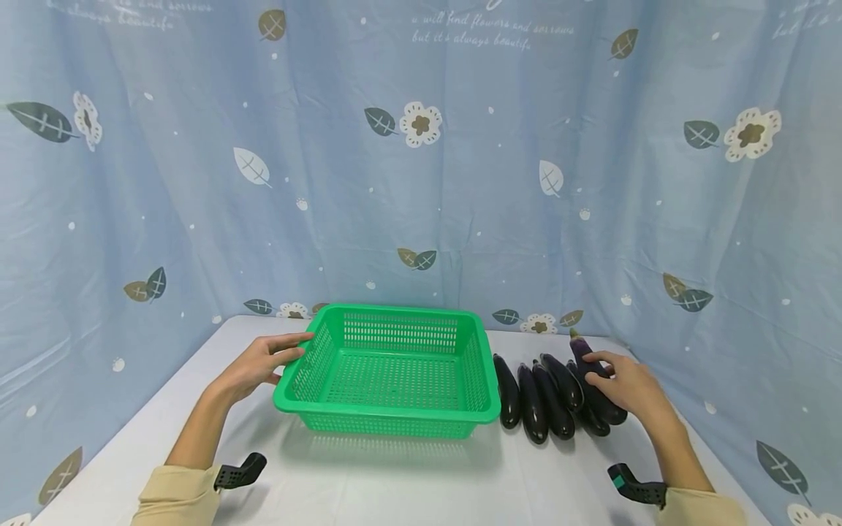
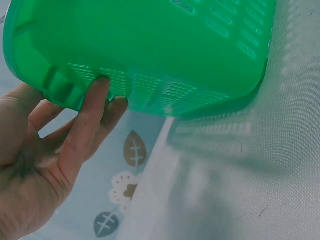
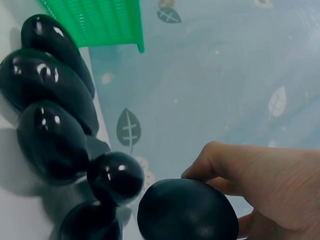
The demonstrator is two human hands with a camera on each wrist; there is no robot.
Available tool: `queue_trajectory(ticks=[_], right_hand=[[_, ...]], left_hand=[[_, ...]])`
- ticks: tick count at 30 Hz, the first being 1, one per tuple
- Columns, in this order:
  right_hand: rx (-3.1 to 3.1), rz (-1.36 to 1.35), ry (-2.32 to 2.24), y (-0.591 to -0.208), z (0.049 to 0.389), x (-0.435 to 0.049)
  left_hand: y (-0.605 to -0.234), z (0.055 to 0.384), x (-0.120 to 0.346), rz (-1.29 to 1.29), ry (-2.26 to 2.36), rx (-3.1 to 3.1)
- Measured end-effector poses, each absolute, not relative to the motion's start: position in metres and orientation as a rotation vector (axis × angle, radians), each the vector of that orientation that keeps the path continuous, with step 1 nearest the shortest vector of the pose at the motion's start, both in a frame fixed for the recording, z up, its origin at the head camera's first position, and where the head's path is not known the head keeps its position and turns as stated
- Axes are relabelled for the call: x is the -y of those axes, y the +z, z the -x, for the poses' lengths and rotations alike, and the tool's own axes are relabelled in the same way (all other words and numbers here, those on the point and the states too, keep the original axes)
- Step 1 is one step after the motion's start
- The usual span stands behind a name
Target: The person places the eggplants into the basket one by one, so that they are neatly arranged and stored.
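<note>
A green plastic basket [image 1: 388, 413] with slotted walls stands on the white table. My left hand [image 1: 259, 365] grips its left rim, and in the left wrist view two fingertips [image 2: 102, 82] lie against the outer wall under the rim. To the basket's right lies a row of several dark eggplants [image 1: 533, 405]. At the right end of that row, my right hand [image 1: 628, 383] holds an eggplant [image 1: 585, 358] with its stem pointing away. The right wrist view shows the held eggplant's [image 3: 185, 212] rounded end beside the thumb, close to the other eggplants [image 3: 52, 142].
A blue curtain [image 1: 421, 197] printed with leaves and flowers hangs behind the table and along both sides. The white tabletop [image 1: 395, 482] extends in front of the basket. Each wrist wears a black camera band [image 1: 240, 471].
</note>
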State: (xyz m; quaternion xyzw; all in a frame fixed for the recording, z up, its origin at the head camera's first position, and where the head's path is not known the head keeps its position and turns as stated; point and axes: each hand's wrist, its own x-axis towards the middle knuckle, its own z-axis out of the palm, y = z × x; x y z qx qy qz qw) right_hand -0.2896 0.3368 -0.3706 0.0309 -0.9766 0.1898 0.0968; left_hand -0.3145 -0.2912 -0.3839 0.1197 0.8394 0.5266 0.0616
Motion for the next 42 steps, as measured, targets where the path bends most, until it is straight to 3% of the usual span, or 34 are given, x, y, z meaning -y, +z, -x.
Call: queue_trajectory(ticks=[42], right_hand=[[2.854,-0.204,0.614,-0.349,0.296,-0.269]], left_hand=[[-0.391,0.317,0.293,-0.328,1.629,-2.524]])
